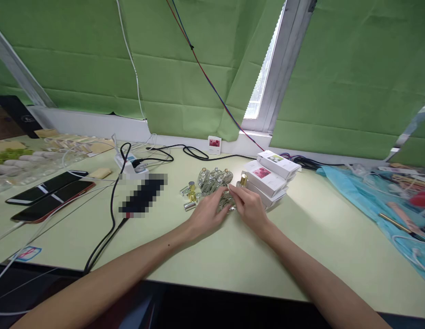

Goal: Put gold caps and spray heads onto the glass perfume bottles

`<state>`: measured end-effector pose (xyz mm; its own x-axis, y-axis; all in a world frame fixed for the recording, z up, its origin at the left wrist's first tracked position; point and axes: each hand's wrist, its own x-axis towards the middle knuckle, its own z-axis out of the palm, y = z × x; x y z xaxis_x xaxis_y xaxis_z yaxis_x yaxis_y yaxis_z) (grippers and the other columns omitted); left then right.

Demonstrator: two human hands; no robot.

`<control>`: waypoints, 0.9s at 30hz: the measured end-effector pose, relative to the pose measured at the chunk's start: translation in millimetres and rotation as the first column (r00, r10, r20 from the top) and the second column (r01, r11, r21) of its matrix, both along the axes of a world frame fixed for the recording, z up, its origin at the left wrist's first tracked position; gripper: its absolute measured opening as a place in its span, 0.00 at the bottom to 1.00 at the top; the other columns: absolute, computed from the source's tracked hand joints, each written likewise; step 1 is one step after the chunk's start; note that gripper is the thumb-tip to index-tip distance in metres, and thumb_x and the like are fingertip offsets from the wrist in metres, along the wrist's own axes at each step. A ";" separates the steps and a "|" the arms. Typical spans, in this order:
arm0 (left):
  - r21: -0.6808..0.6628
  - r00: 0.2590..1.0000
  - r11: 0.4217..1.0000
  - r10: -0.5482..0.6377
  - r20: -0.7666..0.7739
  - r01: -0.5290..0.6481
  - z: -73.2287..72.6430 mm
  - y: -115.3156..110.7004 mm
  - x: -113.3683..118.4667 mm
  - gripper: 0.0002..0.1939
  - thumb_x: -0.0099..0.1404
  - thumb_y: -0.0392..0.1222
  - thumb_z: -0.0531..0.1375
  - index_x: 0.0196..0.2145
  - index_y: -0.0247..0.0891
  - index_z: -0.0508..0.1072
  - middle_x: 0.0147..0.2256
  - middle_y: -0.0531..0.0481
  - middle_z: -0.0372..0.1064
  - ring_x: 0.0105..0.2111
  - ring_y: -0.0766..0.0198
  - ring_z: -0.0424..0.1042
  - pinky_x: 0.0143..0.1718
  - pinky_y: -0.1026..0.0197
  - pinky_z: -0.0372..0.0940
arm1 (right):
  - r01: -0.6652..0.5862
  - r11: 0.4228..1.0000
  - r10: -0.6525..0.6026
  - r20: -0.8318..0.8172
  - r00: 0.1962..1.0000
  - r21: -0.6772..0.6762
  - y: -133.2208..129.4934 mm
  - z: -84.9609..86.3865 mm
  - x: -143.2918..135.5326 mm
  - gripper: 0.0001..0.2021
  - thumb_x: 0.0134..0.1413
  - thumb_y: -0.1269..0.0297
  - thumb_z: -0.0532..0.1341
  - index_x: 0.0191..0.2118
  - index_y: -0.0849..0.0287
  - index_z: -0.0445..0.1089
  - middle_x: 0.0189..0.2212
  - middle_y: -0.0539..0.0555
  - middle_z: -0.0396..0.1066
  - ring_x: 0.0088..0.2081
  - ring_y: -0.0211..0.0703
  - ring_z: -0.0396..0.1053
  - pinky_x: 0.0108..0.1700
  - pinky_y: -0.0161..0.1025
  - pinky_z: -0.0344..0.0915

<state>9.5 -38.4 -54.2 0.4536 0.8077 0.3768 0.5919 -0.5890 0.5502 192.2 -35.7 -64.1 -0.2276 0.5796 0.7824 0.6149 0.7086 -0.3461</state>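
My left hand and my right hand meet over the table, their fingers closed and fingertips almost touching. A small whitish bit shows between the fingertips, but what they grip is mostly hidden. Just beyond and partly under them lies a cluster of clear glass bottles, some with gold-coloured necks. Left of my left hand are several loose shiny caps, among them a gold one and a silver one. Behind my right hand a gold-capped piece stands by a stack of small white boxes.
Two phones with cables lie at left, near a white power strip. Black cords run across the table. A blue sheet with assorted items covers the right side. One small white box leans at the back wall.
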 end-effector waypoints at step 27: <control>-0.006 1.000 1.000 0.005 -0.015 -0.005 0.5 0.9 -0.6 0.22 0.69 0.47 0.59 0.58 0.41 0.64 0.30 0.56 0.64 0.23 0.65 0.64 0.27 0.62 0.54 | -0.007 1.000 0.006 -0.050 0.999 -0.012 -0.9 2.4 -0.8 0.12 0.71 0.68 0.56 0.49 0.58 0.77 0.35 0.56 0.80 0.32 0.43 0.76 0.33 0.37 0.67</control>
<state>8.9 -37.5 -53.7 0.4554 0.8120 0.3652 0.6031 -0.5831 0.5444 191.4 -36.6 -61.7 -0.1918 0.5877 0.7860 0.5921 0.7080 -0.3849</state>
